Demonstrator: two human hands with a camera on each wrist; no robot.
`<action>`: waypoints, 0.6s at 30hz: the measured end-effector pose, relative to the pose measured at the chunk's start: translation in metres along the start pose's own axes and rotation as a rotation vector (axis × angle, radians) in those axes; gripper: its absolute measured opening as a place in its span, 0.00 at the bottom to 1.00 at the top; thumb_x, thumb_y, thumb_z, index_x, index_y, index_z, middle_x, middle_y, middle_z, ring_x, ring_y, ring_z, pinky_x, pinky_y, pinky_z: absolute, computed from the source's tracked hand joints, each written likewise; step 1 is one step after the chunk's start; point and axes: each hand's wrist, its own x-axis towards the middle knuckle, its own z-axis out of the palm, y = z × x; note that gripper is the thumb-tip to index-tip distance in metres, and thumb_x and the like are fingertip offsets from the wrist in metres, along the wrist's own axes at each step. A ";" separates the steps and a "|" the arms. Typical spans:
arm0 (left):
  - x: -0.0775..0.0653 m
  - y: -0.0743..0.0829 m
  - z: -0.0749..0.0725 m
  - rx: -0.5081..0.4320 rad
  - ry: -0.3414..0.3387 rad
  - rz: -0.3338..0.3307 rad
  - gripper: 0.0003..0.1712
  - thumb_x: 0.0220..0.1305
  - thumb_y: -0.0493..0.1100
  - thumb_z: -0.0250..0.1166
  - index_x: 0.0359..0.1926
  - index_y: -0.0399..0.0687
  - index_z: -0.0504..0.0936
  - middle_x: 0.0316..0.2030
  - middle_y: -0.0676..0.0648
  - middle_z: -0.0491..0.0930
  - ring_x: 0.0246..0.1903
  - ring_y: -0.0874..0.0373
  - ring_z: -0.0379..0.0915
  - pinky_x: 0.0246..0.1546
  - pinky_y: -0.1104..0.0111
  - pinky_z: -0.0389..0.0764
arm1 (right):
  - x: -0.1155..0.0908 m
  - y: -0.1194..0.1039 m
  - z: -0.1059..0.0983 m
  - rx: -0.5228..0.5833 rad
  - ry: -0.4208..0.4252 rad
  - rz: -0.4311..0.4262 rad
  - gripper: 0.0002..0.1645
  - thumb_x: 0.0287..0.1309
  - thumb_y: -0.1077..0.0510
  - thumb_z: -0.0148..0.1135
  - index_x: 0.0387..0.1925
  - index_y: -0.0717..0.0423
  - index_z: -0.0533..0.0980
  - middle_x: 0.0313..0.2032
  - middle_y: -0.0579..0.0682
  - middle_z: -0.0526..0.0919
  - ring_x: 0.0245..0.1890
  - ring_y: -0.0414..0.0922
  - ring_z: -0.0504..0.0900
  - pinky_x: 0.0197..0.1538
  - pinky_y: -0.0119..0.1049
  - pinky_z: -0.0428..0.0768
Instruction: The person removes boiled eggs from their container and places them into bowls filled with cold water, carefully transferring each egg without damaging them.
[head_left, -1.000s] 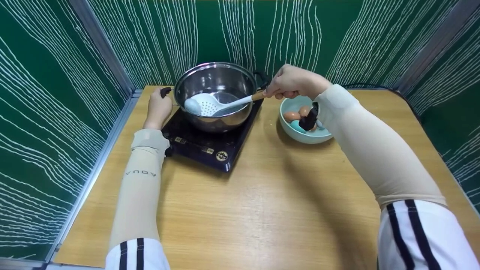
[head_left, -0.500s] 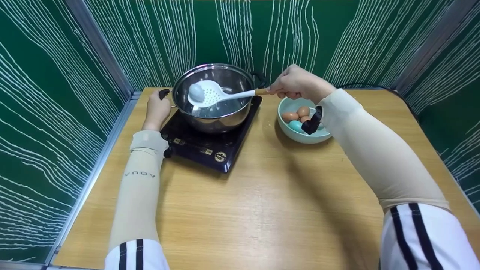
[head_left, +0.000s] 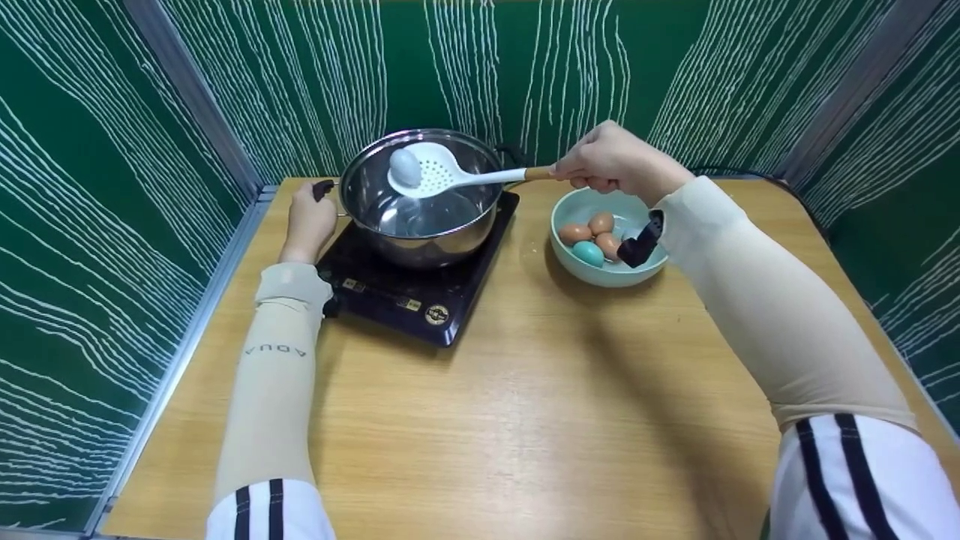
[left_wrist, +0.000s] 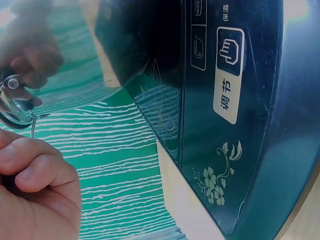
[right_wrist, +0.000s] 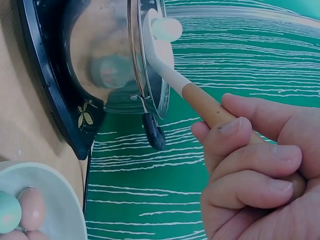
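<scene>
My right hand grips the wooden handle of a white slotted spoon. A pale bluish-white egg lies in the spoon's perforated head, which hangs over the mouth of a steel pot. At the pot's left side my left hand holds the black-covered side handle; in the left wrist view its fingers are curled. Under the right forearm stands a pale green bowl with several brown eggs and a turquoise egg.
The pot sits on a black induction cooker at the back left of the wooden table. Green walls with white wavy lines enclose the back and sides. A dark cable runs along the back right edge.
The slotted spoon with the pale egg has risen from inside the pot to above its rim, while my right hand moved slightly right. My left hand keeps hold of the pot handle.
</scene>
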 end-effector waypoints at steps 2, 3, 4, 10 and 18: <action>0.000 -0.001 0.000 0.000 0.000 0.001 0.32 0.75 0.34 0.43 0.77 0.32 0.67 0.75 0.33 0.70 0.69 0.44 0.67 0.73 0.52 0.68 | -0.002 0.002 -0.002 0.004 0.011 0.000 0.13 0.73 0.48 0.71 0.47 0.51 0.89 0.22 0.42 0.80 0.17 0.40 0.68 0.25 0.29 0.67; 0.000 -0.001 0.000 0.001 0.002 0.002 0.32 0.75 0.34 0.43 0.76 0.32 0.68 0.75 0.32 0.70 0.68 0.44 0.67 0.72 0.52 0.68 | -0.003 0.003 -0.002 0.000 0.017 -0.002 0.13 0.73 0.47 0.71 0.46 0.51 0.90 0.22 0.42 0.80 0.17 0.40 0.68 0.25 0.29 0.67; 0.000 -0.001 0.000 0.004 0.002 0.003 0.32 0.75 0.34 0.43 0.76 0.32 0.67 0.75 0.32 0.70 0.68 0.44 0.67 0.72 0.52 0.68 | -0.004 0.005 -0.003 -0.004 0.022 -0.002 0.13 0.72 0.46 0.72 0.45 0.50 0.90 0.22 0.42 0.80 0.17 0.40 0.69 0.25 0.29 0.68; 0.000 -0.001 0.001 0.029 0.010 0.025 0.32 0.74 0.34 0.41 0.75 0.31 0.69 0.73 0.32 0.73 0.64 0.42 0.69 0.65 0.55 0.72 | -0.010 0.012 -0.008 -0.006 0.031 -0.002 0.13 0.71 0.44 0.72 0.41 0.48 0.90 0.22 0.42 0.79 0.17 0.40 0.69 0.24 0.30 0.68; -0.001 0.000 0.001 -0.003 0.005 0.009 0.30 0.77 0.34 0.41 0.75 0.31 0.69 0.70 0.32 0.73 0.62 0.43 0.68 0.64 0.55 0.71 | -0.019 0.021 -0.019 0.038 0.034 0.007 0.11 0.72 0.47 0.72 0.42 0.49 0.90 0.22 0.43 0.79 0.17 0.41 0.68 0.25 0.32 0.67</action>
